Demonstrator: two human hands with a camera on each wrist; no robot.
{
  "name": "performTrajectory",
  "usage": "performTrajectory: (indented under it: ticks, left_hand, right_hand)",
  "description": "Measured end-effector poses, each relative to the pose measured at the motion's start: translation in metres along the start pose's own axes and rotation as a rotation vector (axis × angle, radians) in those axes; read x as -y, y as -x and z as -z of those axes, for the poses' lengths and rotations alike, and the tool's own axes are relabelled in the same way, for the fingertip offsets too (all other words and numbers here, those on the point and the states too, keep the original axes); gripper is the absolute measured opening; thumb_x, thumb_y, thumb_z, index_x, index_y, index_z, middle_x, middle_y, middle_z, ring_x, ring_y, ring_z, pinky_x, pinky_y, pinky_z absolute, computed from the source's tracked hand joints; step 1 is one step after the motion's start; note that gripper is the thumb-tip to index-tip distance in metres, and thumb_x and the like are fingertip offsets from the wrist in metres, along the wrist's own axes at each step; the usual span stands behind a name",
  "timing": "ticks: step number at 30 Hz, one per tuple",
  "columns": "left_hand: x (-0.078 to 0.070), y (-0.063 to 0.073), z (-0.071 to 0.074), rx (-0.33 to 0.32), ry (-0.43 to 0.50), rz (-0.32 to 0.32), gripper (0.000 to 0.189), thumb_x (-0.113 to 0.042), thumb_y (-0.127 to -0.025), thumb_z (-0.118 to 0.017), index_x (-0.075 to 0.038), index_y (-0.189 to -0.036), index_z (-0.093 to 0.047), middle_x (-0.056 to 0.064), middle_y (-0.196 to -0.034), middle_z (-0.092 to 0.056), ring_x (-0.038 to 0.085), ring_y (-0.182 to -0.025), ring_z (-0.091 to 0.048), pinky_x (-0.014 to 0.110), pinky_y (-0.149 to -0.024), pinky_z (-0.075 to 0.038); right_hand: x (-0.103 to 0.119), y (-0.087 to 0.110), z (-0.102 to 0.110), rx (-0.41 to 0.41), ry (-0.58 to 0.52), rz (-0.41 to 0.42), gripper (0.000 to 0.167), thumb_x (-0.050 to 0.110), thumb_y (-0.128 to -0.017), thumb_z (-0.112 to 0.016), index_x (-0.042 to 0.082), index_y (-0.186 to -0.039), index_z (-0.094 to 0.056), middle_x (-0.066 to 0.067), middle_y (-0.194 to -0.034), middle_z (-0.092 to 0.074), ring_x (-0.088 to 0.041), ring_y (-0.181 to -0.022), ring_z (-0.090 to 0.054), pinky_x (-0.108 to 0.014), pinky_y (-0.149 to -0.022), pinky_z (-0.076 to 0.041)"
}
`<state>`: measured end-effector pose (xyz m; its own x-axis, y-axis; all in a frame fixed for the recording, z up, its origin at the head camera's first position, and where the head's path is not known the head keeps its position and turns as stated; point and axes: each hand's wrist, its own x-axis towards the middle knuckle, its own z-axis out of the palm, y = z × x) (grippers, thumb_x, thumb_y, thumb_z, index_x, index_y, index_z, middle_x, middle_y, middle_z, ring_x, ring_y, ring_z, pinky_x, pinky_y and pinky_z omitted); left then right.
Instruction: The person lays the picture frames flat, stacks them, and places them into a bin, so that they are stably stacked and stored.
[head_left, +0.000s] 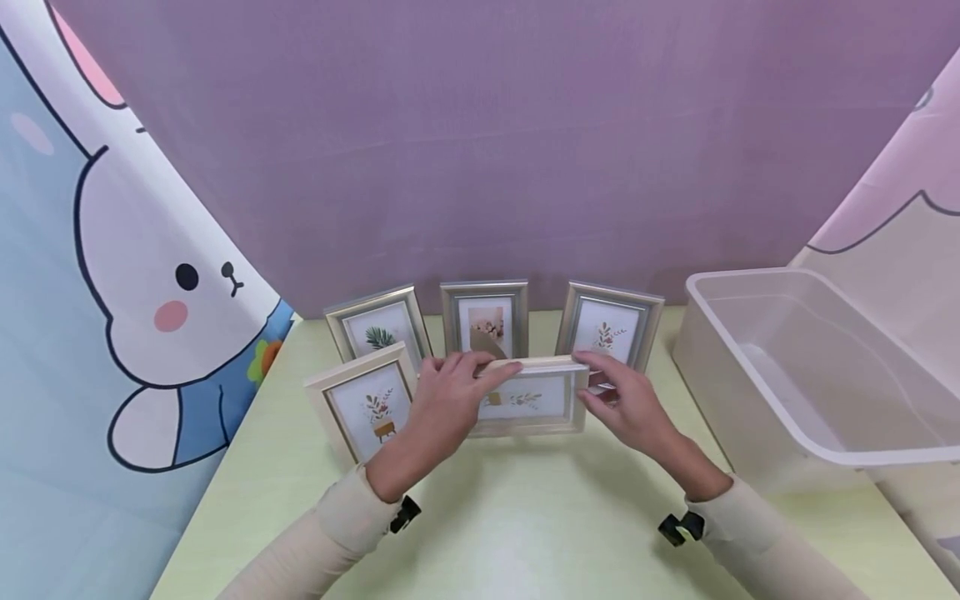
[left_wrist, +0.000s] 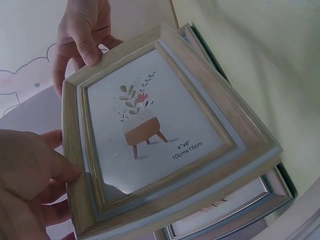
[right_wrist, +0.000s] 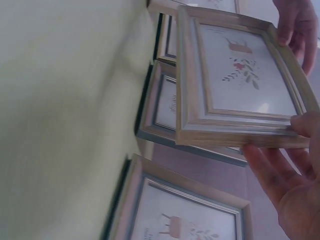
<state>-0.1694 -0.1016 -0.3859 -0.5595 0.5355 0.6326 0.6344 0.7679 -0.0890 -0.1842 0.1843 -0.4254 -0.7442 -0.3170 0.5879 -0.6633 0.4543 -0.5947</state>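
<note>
A pale wooden photo frame (head_left: 532,404) is held up over the table in both hands, turned sideways in the head view, its picture of a plant in a legged pot facing me. My left hand (head_left: 450,400) grips the frame's upper left part, thumb on the front edge in the left wrist view. At the opposite end, my right hand (head_left: 633,408) pinches the border between thumb and fingers, as the right wrist view shows. Close to the left hand stands another pale wooden photo frame (head_left: 371,404), tilted back. The held frame partly covers the frames behind it.
Behind, three silvery photo frames stand in a row: a left one (head_left: 382,325) with a leaf picture, a middle one (head_left: 486,312) and a right one (head_left: 606,329). A pale plastic bin (head_left: 738,400) stands on the right. A purple cloth (head_left: 480,150) hangs at the back.
</note>
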Motion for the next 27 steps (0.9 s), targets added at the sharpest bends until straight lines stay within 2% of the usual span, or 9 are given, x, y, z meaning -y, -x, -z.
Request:
performTrajectory:
  ticks: [4, 9, 13, 18, 21, 27]
  left_hand:
    - [0.0, -0.001, -0.001, -0.016, -0.006, -0.014, 0.057, -0.005, -0.084, -0.082, -0.035, -0.13, -0.068, 0.002, -0.115, -0.072, 0.023, -0.096, -0.069, 0.039, -0.07, -0.044]
    - [0.001, 0.0, -0.005, -0.014, -0.024, -0.024, 0.057, -0.006, -0.083, -0.082, -0.036, -0.129, -0.068, 0.001, -0.115, -0.072, 0.022, -0.095, -0.069, 0.037, -0.069, -0.043]
    - [0.003, 0.0, -0.005, 0.003, -0.023, -0.028, 0.055, -0.005, -0.086, -0.08, -0.035, -0.13, -0.068, 0.001, -0.117, -0.073, 0.023, -0.098, -0.07, 0.04, -0.073, -0.049]
    - [0.005, -0.003, 0.003, 0.039, 0.002, 0.014, 0.051, 0.0, -0.088, -0.074, -0.033, -0.126, -0.07, 0.0, -0.119, -0.073, 0.024, -0.105, -0.07, 0.044, -0.079, -0.056]
    - [0.007, -0.002, 0.004, 0.057, 0.015, 0.039, 0.046, -0.005, -0.088, -0.076, -0.033, -0.124, -0.072, -0.001, -0.12, -0.073, 0.025, -0.107, -0.069, 0.042, -0.079, -0.055]
    - [0.012, 0.001, 0.005, 0.055, 0.06, 0.056, 0.043, -0.005, -0.087, -0.077, -0.029, -0.123, -0.073, 0.0, -0.12, -0.073, 0.026, -0.107, -0.069, 0.044, -0.083, -0.057]
  right_hand:
    - [-0.005, 0.006, -0.006, -0.046, -0.025, 0.029, 0.053, -0.019, -0.079, -0.073, 0.0, -0.128, -0.062, -0.024, -0.119, -0.068, -0.032, -0.082, -0.074, -0.018, -0.063, -0.06]
    - [-0.008, 0.008, -0.01, -0.067, -0.019, 0.048, 0.053, -0.02, -0.078, -0.073, 0.001, -0.126, -0.064, -0.022, -0.118, -0.068, -0.027, -0.084, -0.074, -0.016, -0.062, -0.059]
    - [-0.008, 0.008, -0.009, -0.079, -0.005, 0.057, 0.052, -0.019, -0.078, -0.073, 0.0, -0.125, -0.064, -0.022, -0.119, -0.067, -0.024, -0.085, -0.073, -0.017, -0.062, -0.06]
    - [-0.008, 0.009, -0.006, -0.109, 0.023, 0.048, 0.051, -0.017, -0.077, -0.075, 0.002, -0.124, -0.066, -0.021, -0.122, -0.067, -0.018, -0.086, -0.073, -0.016, -0.061, -0.059]
    - [-0.008, 0.01, -0.003, -0.112, 0.022, 0.039, 0.051, -0.018, -0.077, -0.075, 0.003, -0.124, -0.066, -0.021, -0.124, -0.067, -0.015, -0.086, -0.072, -0.015, -0.061, -0.059]
    - [-0.01, 0.012, 0.002, -0.125, 0.034, 0.059, 0.052, -0.019, -0.077, -0.075, 0.002, -0.123, -0.067, -0.021, -0.125, -0.068, -0.015, -0.085, -0.072, -0.015, -0.061, -0.058]
